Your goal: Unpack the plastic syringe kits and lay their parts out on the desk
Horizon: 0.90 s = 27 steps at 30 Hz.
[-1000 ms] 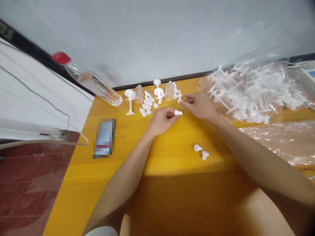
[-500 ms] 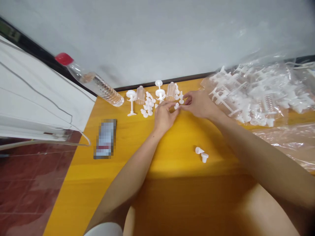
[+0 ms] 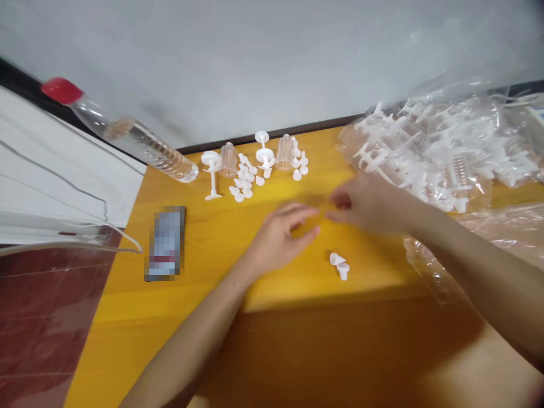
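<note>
My left hand [image 3: 278, 232] hovers over the yellow table [image 3: 212, 294] with its fingers stretched out and apart, nothing in it. My right hand [image 3: 368, 204] is just to its right, smeared by motion, fingertips drawn together; I cannot make out anything in them. Two small white plastic caps [image 3: 339, 265] lie on the table just below both hands. At the back edge stands a cluster of small white plastic pieces [image 3: 255, 167], with two clear ribbed cups [image 3: 228, 160] and white stemmed parts [image 3: 211, 175] among them.
A clear bag full of white plastic parts [image 3: 442, 153] lies at the right, with more clear plastic film [image 3: 501, 232] in front of it. A water bottle with a red cap [image 3: 127, 136] leans at the back left. A dark flat packet [image 3: 165, 242] lies left of my hands.
Both hands have pulled back from the cluster at the back edge toward me. The small white piece my left hand held is no longer in it; the left fingers have opened.
</note>
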Tool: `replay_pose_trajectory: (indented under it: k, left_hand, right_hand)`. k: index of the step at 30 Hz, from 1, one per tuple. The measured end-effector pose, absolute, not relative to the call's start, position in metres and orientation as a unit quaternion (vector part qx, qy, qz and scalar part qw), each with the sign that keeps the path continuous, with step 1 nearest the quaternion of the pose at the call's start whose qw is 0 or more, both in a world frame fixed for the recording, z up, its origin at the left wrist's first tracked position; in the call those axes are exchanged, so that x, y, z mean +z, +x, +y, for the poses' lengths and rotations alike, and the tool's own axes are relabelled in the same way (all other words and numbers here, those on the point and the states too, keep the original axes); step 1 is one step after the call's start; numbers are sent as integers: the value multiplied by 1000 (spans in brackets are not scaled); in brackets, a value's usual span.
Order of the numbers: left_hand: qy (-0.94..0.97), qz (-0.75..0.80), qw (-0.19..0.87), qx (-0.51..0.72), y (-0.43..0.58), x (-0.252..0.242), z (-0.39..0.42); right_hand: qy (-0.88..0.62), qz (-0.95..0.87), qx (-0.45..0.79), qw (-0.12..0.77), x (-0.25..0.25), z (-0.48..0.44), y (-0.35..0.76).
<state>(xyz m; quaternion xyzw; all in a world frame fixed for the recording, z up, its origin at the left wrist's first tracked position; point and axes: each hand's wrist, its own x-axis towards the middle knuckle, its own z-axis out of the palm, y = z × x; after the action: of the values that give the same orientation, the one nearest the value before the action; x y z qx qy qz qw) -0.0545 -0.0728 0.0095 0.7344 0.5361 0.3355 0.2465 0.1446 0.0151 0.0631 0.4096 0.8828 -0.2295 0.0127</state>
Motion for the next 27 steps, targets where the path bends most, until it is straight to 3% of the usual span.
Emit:
replay_pose_trajectory:
  k: [3, 8, 12, 15, 20, 27]
  left_hand:
    - [812, 414, 336, 238, -43, 22, -109]
    - [822, 452, 282, 202, -36, 11, -125]
    - [742, 527, 252, 329, -56, -2, -106]
    - [662, 587, 213, 415, -69, -8, -73]
    - [607, 675, 114, 402, -72, -15, -20]
    - [589, 694, 92, 404, -72, -19, -13]
  right_hand:
    - [399, 887, -222, 61, 61, -55, 176]
    - [405, 895, -184, 22, 33, -102, 186]
    - [400, 894, -202, -27, 40, -67, 166]
    - [446, 880, -162, -14, 53, -22, 135]
    - [483, 866, -126, 22, 53, 40, 83]
    - [482, 867, -122, -2, 44, 57, 64]
